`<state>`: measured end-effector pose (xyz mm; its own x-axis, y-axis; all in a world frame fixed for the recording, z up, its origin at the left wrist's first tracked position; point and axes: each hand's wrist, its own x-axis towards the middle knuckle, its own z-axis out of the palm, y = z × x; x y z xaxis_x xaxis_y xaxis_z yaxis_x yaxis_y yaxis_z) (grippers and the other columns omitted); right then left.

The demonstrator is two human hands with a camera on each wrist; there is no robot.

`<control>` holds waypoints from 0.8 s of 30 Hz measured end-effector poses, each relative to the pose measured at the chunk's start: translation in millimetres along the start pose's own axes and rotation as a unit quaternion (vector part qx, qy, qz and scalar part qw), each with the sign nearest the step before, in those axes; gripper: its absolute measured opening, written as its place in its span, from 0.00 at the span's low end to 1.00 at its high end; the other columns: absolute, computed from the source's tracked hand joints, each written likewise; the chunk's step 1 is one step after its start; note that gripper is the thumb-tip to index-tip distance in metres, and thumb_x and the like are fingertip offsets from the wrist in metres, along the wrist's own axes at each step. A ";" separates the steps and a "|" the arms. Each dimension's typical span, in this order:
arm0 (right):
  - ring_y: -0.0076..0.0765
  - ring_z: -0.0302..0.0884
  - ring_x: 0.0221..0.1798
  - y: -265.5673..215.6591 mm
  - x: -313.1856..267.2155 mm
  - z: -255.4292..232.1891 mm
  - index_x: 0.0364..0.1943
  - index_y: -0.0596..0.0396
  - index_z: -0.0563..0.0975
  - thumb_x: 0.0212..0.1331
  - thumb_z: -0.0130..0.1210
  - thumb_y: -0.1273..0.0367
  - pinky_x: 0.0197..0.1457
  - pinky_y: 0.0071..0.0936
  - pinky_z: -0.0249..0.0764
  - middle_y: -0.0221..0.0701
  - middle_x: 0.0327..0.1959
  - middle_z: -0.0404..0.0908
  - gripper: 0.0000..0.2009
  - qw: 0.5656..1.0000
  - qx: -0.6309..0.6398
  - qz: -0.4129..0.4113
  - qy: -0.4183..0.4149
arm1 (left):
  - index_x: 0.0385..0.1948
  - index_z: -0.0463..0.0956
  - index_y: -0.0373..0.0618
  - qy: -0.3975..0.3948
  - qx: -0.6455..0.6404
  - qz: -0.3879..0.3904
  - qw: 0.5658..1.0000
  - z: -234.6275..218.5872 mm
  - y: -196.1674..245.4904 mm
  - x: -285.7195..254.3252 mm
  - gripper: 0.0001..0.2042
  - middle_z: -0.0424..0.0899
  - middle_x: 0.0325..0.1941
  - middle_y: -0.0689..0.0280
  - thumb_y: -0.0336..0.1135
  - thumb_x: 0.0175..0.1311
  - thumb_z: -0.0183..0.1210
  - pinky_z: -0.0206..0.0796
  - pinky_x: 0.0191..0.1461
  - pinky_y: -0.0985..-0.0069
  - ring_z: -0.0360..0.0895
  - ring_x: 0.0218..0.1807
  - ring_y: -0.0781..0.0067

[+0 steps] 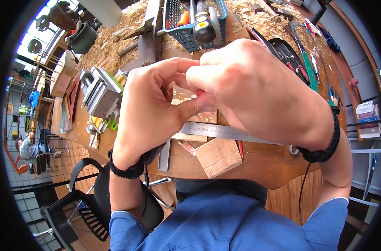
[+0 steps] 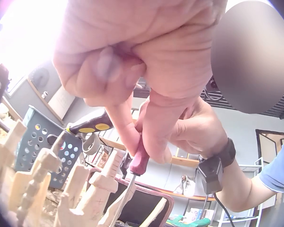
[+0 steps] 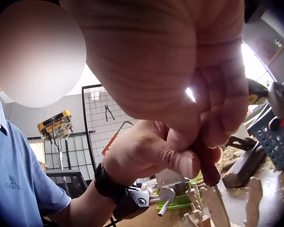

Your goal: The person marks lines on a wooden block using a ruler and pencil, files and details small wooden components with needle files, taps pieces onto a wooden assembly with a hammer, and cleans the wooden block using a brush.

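Note:
Both hands meet above the bench around a small tool with a red handle (image 2: 139, 163) and a thin metal shaft (image 2: 123, 198) that points down. My left hand (image 1: 146, 102) pinches the handle between thumb and fingers. From the other side, my right hand (image 1: 257, 83) has its fingers curled at the handle's upper end. Pale carved wooden pieces (image 2: 97, 191) stand near the shaft in the left wrist view. Below the hands, a steel ruler (image 1: 205, 129) lies over wood, with a square wooden block (image 1: 219, 157) and a red pencil (image 1: 241, 148) nearer the body.
A blue perforated basket (image 1: 178, 37) of tools stands beyond the hands. At left is a metal vise (image 1: 100, 94); at right lie a black tool case (image 1: 288, 54) and a green-framed saw (image 1: 309, 71). Wood shavings (image 1: 132, 21) cover the back. A black chair (image 1: 127, 196) stands at lower left.

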<state>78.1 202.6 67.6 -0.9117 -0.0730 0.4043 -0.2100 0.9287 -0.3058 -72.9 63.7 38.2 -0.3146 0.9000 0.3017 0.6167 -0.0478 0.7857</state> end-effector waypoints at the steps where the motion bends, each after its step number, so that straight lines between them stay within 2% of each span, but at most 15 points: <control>1: 0.55 0.80 0.32 0.4 0.6 1.3 0.32 0.58 0.78 0.50 0.65 0.76 0.35 0.44 0.74 0.40 0.25 0.77 0.07 1.000 -0.010 -0.010 0.012 | 0.43 0.86 0.39 0.000 -0.030 0.020 0.999 0.2 -4.5 1.2 0.17 0.88 0.27 0.73 0.28 0.51 0.79 0.54 0.24 0.82 0.61 0.22 0.90; 2: 0.55 0.80 0.31 1.0 1.3 2.6 0.32 0.58 0.78 0.50 0.65 0.75 0.34 0.44 0.74 0.40 0.24 0.77 0.07 0.999 -0.019 -0.020 0.025 | 0.43 0.86 0.39 0.001 -0.030 0.019 0.999 -2.4 -2.8 2.5 0.17 0.88 0.27 0.73 0.28 0.51 0.79 0.54 0.24 0.82 0.61 0.22 0.90; 4: 0.55 0.80 0.31 3.1 1.8 6.9 0.32 0.58 0.78 0.49 0.66 0.75 0.34 0.44 0.74 0.41 0.24 0.77 0.08 0.999 0.004 -0.010 0.034 | 0.38 0.86 0.40 -0.042 0.014 0.000 0.999 -8.6 4.5 4.0 0.13 0.84 0.24 0.72 0.28 0.51 0.79 0.57 0.25 0.80 0.63 0.22 0.87; 7: 0.56 0.80 0.30 4.8 3.9 12.4 0.31 0.58 0.78 0.49 0.66 0.75 0.34 0.43 0.73 0.43 0.25 0.79 0.08 0.998 0.033 0.004 0.049 | 0.32 0.85 0.39 -0.036 0.063 0.013 0.997 -9.7 1.8 2.9 0.10 0.81 0.22 0.73 0.28 0.52 0.78 0.56 0.25 0.79 0.63 0.22 0.87; 10: 0.57 0.80 0.30 5.1 6.5 15.2 0.31 0.59 0.77 0.49 0.67 0.75 0.34 0.42 0.74 0.43 0.26 0.80 0.08 0.998 0.038 0.005 0.049 | 0.30 0.85 0.39 -0.043 0.041 -0.016 0.998 -12.8 4.2 3.6 0.10 0.82 0.22 0.71 0.29 0.52 0.78 0.56 0.26 0.79 0.62 0.23 0.86; 12: 0.57 0.80 0.30 4.8 9.5 10.9 0.31 0.59 0.77 0.49 0.66 0.76 0.33 0.42 0.74 0.43 0.26 0.81 0.08 0.999 0.029 0.002 0.045 | 0.30 0.85 0.39 -0.040 0.028 -0.005 0.999 -13.8 0.7 5.7 0.11 0.83 0.22 0.71 0.29 0.51 0.79 0.56 0.26 0.79 0.62 0.23 0.85; 14: 0.56 0.80 0.31 1.7 9.8 4.1 0.31 0.59 0.77 0.50 0.65 0.76 0.35 0.42 0.75 0.43 0.25 0.80 0.07 1.000 0.014 0.022 -0.013 | 0.31 0.85 0.39 -0.041 0.014 0.003 0.999 -12.9 -3.7 5.1 0.11 0.83 0.23 0.70 0.29 0.49 0.79 0.57 0.26 0.78 0.62 0.22 0.84; 17: 0.56 0.81 0.32 0.3 6.4 4.1 0.30 0.59 0.76 0.52 0.63 0.75 0.36 0.43 0.75 0.43 0.25 0.78 0.06 0.999 -0.034 0.014 -0.025 | 0.34 0.85 0.39 -0.053 0.041 0.026 0.997 -12.6 -5.4 8.4 0.14 0.85 0.25 0.70 0.29 0.46 0.79 0.58 0.26 0.77 0.63 0.23 0.83; 19: 0.54 0.81 0.32 -0.4 6.4 -0.7 0.29 0.59 0.77 0.51 0.61 0.74 0.38 0.43 0.76 0.41 0.25 0.78 0.05 0.997 -0.057 0.012 -0.053 | 0.37 0.86 0.40 -0.068 0.043 0.030 0.996 -12.9 -2.6 12.1 0.15 0.86 0.28 0.70 0.27 0.46 0.77 0.59 0.27 0.77 0.63 0.24 0.82; 20: 0.52 0.82 0.32 -0.9 7.3 -0.8 0.28 0.59 0.77 0.49 0.61 0.73 0.38 0.43 0.77 0.41 0.25 0.79 0.05 0.993 -0.085 0.009 -0.083 | 0.42 0.86 0.41 -0.076 0.032 0.027 0.996 -17.1 -8.0 13.2 0.18 0.88 0.32 0.71 0.25 0.46 0.75 0.58 0.26 0.78 0.62 0.24 0.83; 21: 0.50 0.83 0.32 -1.6 8.6 -1.4 0.28 0.59 0.78 0.48 0.61 0.72 0.38 0.43 0.78 0.40 0.26 0.80 0.05 0.987 -0.113 0.006 -0.113 | 0.46 0.86 0.43 -0.087 -0.023 0.014 0.996 -21.2 -9.5 14.1 0.20 0.83 0.29 0.76 0.22 0.47 0.72 0.54 0.26 0.83 0.59 0.23 0.88; 23: 0.47 0.85 0.33 -3.6 14.1 -5.9 0.25 0.58 0.79 0.45 0.61 0.71 0.38 0.42 0.80 0.39 0.24 0.81 0.05 0.981 -0.122 -0.006 -0.147 | 0.51 0.82 0.35 -0.105 -0.095 -0.067 0.988 -36.7 -4.3 17.4 0.22 0.71 0.28 0.82 0.19 0.50 0.66 0.49 0.32 0.87 0.55 0.25 0.92; 24: 0.47 0.85 0.32 -3.7 16.7 -7.2 0.24 0.58 0.80 0.45 0.61 0.71 0.38 0.42 0.80 0.39 0.24 0.81 0.05 0.981 -0.121 -0.017 -0.151 | 0.47 0.85 0.40 -0.051 -0.159 -0.035 0.985 -36.7 -15.2 19.7 0.19 0.66 0.25 0.84 0.18 0.49 0.65 0.48 0.27 0.91 0.58 0.25 0.98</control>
<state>66.2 200.5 81.8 -0.9763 -0.1759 0.1262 -0.1855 0.9802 -0.0691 -114.9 66.3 52.1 -0.2637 0.9441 0.1976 0.3336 -0.1030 0.9371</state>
